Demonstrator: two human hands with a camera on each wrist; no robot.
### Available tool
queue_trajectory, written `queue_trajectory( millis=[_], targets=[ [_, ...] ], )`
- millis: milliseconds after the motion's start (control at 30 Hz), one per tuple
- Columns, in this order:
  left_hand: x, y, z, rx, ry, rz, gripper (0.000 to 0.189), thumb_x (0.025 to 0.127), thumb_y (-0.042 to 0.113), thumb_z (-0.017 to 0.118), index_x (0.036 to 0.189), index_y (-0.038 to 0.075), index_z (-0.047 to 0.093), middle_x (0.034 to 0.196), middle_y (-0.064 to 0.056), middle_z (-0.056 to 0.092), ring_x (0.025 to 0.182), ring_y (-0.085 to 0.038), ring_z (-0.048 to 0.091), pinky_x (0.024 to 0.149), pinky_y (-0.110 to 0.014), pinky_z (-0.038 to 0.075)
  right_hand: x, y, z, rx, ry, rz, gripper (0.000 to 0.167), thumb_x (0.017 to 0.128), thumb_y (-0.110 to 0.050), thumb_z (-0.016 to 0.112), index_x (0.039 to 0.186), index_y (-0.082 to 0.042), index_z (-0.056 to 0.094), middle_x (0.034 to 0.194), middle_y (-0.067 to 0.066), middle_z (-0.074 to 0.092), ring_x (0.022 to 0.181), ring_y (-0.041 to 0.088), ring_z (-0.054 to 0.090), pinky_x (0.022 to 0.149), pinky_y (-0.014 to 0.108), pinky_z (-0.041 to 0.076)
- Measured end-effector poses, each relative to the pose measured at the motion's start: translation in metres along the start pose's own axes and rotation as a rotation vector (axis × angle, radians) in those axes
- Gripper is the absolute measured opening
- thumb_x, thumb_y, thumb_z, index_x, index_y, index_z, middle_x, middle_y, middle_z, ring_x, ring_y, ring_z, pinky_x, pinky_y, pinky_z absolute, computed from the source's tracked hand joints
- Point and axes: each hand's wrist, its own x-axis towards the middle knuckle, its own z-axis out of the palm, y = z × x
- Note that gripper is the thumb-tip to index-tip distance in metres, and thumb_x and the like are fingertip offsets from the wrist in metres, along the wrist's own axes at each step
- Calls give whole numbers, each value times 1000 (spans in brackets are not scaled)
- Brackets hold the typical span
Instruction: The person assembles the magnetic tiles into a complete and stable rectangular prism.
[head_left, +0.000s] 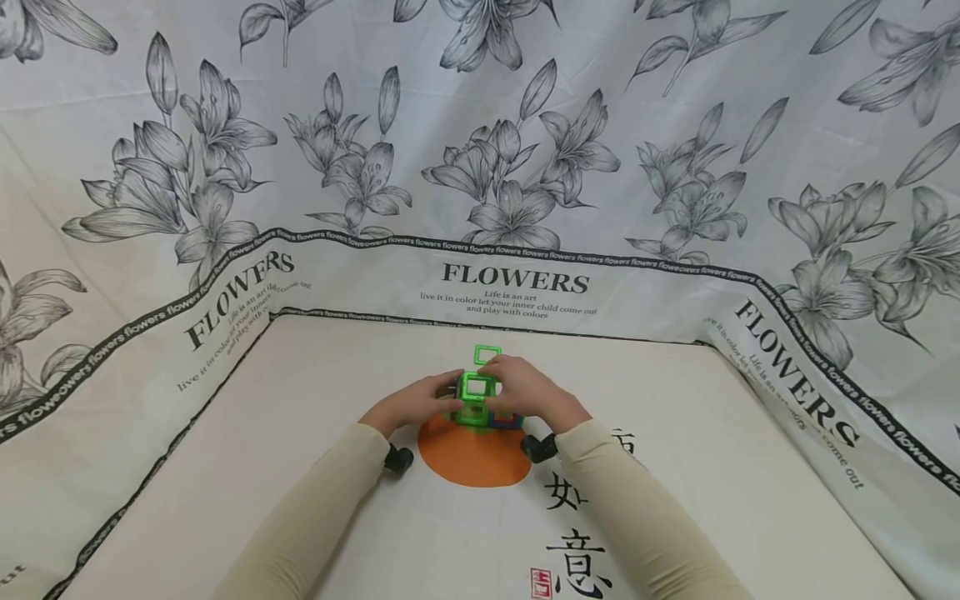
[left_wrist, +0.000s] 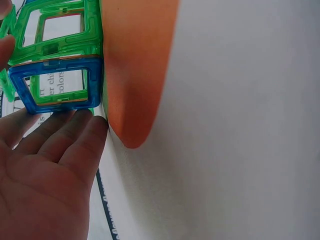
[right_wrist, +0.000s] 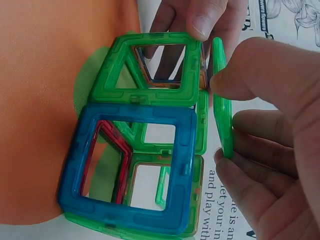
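Observation:
A small hollow structure of see-through magnetic tiles stands on the table, with green, blue and red square frames joined edge to edge. At its left side is my left hand; the fingers lie along a blue tile and the thumb touches the upper edge, holding the structure. My right hand pinches a green magnetic tile between thumb and fingers. In the right wrist view that tile appears edge-on, a narrow gap away from the structure's top. Part of the left hand is hidden behind the structure there.
Another green square frame shows beyond the structure. Beneath lies a pale cloth with a printed orange circle and black characters. Flower-printed curtain encloses the table's back and sides.

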Motion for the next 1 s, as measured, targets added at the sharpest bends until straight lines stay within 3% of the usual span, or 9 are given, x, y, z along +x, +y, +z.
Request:
queue_trajectory(
  millis=[633,1000],
  targets=[
    [2,-3,1,-2,-10,36,71,93,40,62,153,22,29,151,-4,43,141,-23,40,117,-45,32,4,-3,3,9,-9,-9,48,80,-20,70,126,-7,65,127,10,61,111,23,59,94,37,52],
    [2,-1,0,-11,-12,22,72,94,39,61,154,20,27,152,-3,43,141,-23,40,117,-44,32,6,-3,4,11,-21,-22,47,82,-21,68,126,-7,64,128,9,61,111,22,58,94,37,52]
  ],
)
